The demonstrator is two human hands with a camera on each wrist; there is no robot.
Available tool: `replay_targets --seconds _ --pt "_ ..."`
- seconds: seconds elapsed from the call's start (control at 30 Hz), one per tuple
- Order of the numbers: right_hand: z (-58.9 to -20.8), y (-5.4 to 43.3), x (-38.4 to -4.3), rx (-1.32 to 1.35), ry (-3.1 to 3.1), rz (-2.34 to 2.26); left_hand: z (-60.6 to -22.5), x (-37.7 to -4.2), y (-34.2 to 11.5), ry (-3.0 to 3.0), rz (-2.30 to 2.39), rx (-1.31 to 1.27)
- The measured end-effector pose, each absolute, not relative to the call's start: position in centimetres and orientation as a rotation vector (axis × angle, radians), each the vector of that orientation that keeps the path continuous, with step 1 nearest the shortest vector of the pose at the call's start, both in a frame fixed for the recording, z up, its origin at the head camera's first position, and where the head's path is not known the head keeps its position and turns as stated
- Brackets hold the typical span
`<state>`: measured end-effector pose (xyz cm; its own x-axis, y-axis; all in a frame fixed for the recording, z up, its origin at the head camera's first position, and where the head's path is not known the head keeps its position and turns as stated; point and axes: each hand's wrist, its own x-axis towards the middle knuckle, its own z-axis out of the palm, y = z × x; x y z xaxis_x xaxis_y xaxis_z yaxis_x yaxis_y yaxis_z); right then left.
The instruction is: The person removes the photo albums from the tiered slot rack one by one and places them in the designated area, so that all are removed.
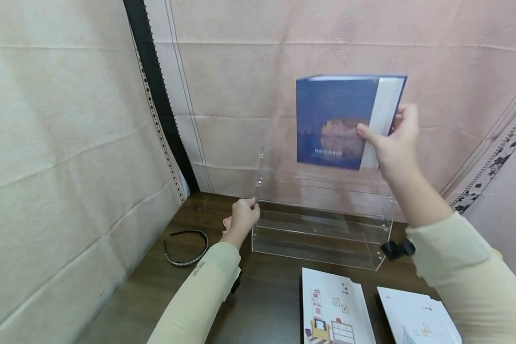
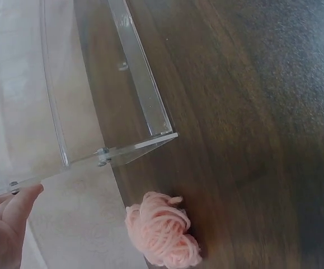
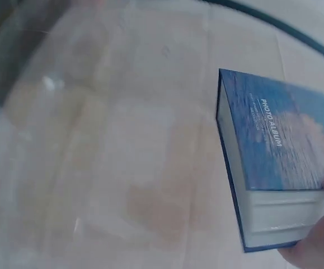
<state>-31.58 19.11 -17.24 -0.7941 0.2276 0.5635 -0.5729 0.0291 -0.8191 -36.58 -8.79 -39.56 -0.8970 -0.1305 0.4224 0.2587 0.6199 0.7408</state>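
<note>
My right hand grips a blue photo album by its white spine side, thumb across the front cover and fingers behind. The album is held upright in the air, above and in front of the upper tier of a clear acrylic rack. At the rack's left end, my left hand pinches the edge of the side panel between thumb and fingers. In the left wrist view, a ball of pink yarn lies on the table beside that panel; the left hand mostly hides it in the head view.
A dark, glittery headband lies on the wooden table, left of the rack. Two white-covered books lie in front of it. Cloth curtains hang at the left and behind.
</note>
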Motion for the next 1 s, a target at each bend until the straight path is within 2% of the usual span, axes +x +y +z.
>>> replay_targets --seconds 0.17,0.33,0.53,0.77,1.0 --pt "-23.2 18.9 -28.9 0.115 -2.092 1.644 -39.7 -36.9 -9.1 -2.406 -1.201 -0.119" --pt "-30.3 18.1 -26.8 -0.133 -2.453 1.670 -39.7 -37.1 -9.1 -2.449 -1.190 -0.148" --pt "-37.3 14.4 -25.2 -0.171 -2.602 1.756 -39.8 -37.2 -9.1 -2.408 -1.119 -0.208" --pt "-42.2 9.7 -23.7 -0.141 -2.653 1.850 -39.8 -37.2 -9.0 -2.400 -1.161 -0.184" --pt "-45.0 6.7 -23.0 -0.270 -2.671 1.837 -39.8 -37.1 -8.9 -2.430 -1.207 -0.165"
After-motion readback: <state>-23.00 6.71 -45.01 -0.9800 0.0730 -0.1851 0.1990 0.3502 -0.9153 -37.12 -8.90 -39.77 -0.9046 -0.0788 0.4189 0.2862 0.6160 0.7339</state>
